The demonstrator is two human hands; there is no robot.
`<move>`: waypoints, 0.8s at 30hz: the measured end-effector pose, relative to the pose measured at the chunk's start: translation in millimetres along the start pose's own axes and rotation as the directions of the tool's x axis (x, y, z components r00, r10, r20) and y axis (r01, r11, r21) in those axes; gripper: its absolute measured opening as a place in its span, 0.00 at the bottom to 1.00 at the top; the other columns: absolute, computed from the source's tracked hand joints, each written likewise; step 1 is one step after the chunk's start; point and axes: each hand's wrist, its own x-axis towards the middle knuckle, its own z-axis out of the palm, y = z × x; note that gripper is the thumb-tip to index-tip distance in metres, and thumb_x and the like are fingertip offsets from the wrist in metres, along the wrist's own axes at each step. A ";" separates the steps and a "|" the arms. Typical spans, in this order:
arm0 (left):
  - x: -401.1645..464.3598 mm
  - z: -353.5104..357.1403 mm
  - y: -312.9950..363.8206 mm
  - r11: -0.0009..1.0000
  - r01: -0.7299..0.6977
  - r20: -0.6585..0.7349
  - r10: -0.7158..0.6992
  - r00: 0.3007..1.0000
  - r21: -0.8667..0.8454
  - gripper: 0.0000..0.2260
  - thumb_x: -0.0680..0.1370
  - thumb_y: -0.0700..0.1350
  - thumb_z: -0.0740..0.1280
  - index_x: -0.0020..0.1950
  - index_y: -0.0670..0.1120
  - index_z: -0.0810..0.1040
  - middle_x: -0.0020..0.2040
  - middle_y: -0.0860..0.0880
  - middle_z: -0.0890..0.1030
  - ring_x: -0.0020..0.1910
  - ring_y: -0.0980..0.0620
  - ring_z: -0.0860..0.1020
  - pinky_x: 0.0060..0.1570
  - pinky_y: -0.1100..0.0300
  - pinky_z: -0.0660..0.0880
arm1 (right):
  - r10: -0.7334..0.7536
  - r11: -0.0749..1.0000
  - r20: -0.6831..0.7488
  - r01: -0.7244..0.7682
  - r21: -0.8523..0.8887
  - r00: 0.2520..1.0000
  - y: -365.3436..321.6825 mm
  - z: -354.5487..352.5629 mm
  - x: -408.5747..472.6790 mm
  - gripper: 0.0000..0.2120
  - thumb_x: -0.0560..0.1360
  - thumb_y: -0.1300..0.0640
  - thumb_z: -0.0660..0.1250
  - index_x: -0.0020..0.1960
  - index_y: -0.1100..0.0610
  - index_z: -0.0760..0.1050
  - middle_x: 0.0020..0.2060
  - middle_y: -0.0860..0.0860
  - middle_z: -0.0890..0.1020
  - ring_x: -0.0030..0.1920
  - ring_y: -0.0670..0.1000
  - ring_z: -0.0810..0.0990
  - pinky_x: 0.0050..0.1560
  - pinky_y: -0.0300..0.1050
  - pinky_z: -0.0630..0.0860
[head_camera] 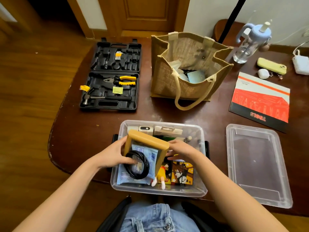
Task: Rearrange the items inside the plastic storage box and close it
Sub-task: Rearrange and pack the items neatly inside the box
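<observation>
**Both hands on the tray, box open**

Right now I'm holding a tan wooden tray [147,141] tilted up over the clear plastic storage box [199,190], which sits at the near edge of the table [167,113] just in front of me. My left hand [115,154] grips the tray's left side, thumb pressing on a coiled black cable [138,166] and a blue-printed packet [133,174] that lie against the tray's inside. My right hand [181,149] is on the tray's right corner, fingers curled at its edge; can't tell how firm that grip is.

Inside the box, right of the tray: a yellow figure w/ white feet [161,174] and a picture cube [182,171] in orange, brown and black. Along the far wall are a few pale packaged items [168,130], partly hidden.

The box's clear lid [257,164] lies flat on the table to the right, apart from the box.

Further back: an open black tool case [113,76] at left w/ yellow-handled pliers [123,80] and a hammer [103,98], a jute tote bag [189,67] in the middle, a red "TOOLS" booklet [260,101] at right, and a water bottle w/ a blue lid [249,42] behind it.
</observation>
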 end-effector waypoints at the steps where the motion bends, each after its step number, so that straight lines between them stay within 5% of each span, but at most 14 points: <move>1: -1.6 -1.3 -0.5 1.000 0.013 0.005 -0.013 1.000 0.019 0.28 0.66 0.43 0.79 0.62 0.55 0.71 0.56 0.59 0.81 0.56 0.59 0.79 0.52 0.67 0.76 | 0.024 0.999 -0.020 -0.024 -0.040 1.000 -3.6 6.0 4.8 0.06 0.77 0.55 0.63 0.51 0.55 0.76 0.44 0.51 0.80 0.45 0.49 0.77 0.51 0.45 0.76; 4: -5.0 -3.0 -0.9 0.999 0.021 0.003 -0.021 1.000 0.046 0.25 0.67 0.43 0.78 0.60 0.51 0.74 0.55 0.57 0.82 0.55 0.58 0.80 0.53 0.65 0.76 | -0.048 0.916 -0.127 -0.006 -0.401 0.991 -9.5 11.5 13.9 0.08 0.77 0.57 0.63 0.47 0.60 0.78 0.42 0.56 0.78 0.41 0.52 0.75 0.40 0.41 0.72; 7: -9.0 -3.6 -3.2 1.000 0.016 -0.031 -0.015 0.999 0.017 0.23 0.66 0.41 0.78 0.58 0.50 0.75 0.54 0.57 0.83 0.55 0.58 0.80 0.51 0.68 0.76 | -0.077 0.658 -0.119 -0.039 -0.752 0.990 -7.9 1.7 10.9 0.10 0.75 0.59 0.63 0.36 0.60 0.75 0.37 0.57 0.78 0.42 0.54 0.75 0.36 0.43 0.69; 13: -7.6 -0.1 -6.5 0.998 0.029 0.002 -0.029 1.000 -0.050 0.24 0.67 0.38 0.77 0.59 0.49 0.74 0.54 0.56 0.83 0.54 0.58 0.80 0.49 0.69 0.76 | 0.035 0.352 -0.007 -0.019 -0.936 0.999 9.5 -5.4 0.6 0.09 0.71 0.52 0.70 0.47 0.57 0.76 0.44 0.54 0.77 0.44 0.53 0.75 0.36 0.41 0.70; 17: -2.9 4.6 -6.1 0.996 0.040 0.041 -0.037 0.999 -0.083 0.23 0.68 0.39 0.77 0.59 0.49 0.74 0.54 0.55 0.83 0.54 0.57 0.80 0.50 0.67 0.77 | -0.014 0.345 -0.061 -0.052 -0.937 0.998 23.5 -4.9 -0.7 0.24 0.70 0.54 0.70 0.64 0.52 0.70 0.59 0.55 0.72 0.58 0.57 0.74 0.55 0.48 0.74; 20: 2.1 10.0 -5.5 0.993 0.044 0.050 -0.038 0.998 -0.107 0.22 0.69 0.38 0.76 0.60 0.47 0.74 0.54 0.52 0.83 0.55 0.55 0.80 0.52 0.65 0.77 | -0.004 0.391 -0.020 -0.017 -0.920 1.000 25.4 -4.5 -3.3 0.23 0.70 0.58 0.70 0.63 0.53 0.68 0.59 0.55 0.73 0.57 0.56 0.74 0.50 0.45 0.72; 24: 7.5 14.7 -6.0 0.987 0.052 0.060 -0.043 0.997 -0.151 0.22 0.69 0.37 0.75 0.60 0.46 0.74 0.55 0.50 0.83 0.56 0.54 0.80 0.52 0.64 0.77 | 0.098 0.460 0.095 0.039 -0.887 0.991 23.8 -12.7 -12.8 0.22 0.71 0.51 0.73 0.61 0.54 0.71 0.51 0.50 0.76 0.49 0.51 0.75 0.44 0.42 0.72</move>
